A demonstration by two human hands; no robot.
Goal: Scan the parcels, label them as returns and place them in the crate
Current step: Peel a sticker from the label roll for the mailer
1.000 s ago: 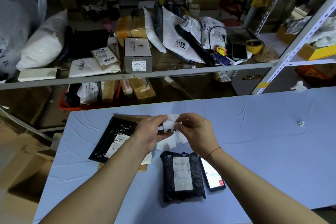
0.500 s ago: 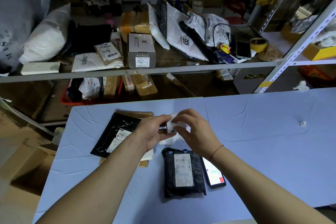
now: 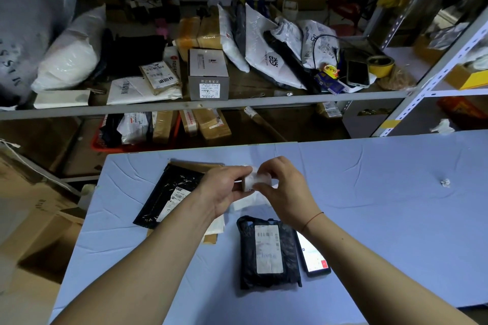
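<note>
Both hands meet above the blue table point(image 3: 383, 206). My left hand point(image 3: 224, 190) grips a small white roll of return labels point(image 3: 249, 182), and my right hand point(image 3: 284, 188) pinches the label strip at the roll's front. Below them lies a black parcel point(image 3: 269, 250) with a white shipping label facing up. A phone point(image 3: 314, 256) with a lit screen lies right beside it. To the left a flat black mailer point(image 3: 169, 192) with a label rests on a brown envelope. A red crate point(image 3: 105, 144) with several parcels sits under the shelf beyond the table.
A metal shelf point(image 3: 200, 105) behind the table carries boxes, white and black bags, a tape roll and a second phone. Cardboard boxes point(image 3: 34, 224) stand on the floor at the left. A crumpled paper scrap point(image 3: 445, 182) lies on the table's right part.
Both hands stay together on the label roll, fingers working at it. The loose white strip seen a second ago is now more covered by my right hand's fingers.
</note>
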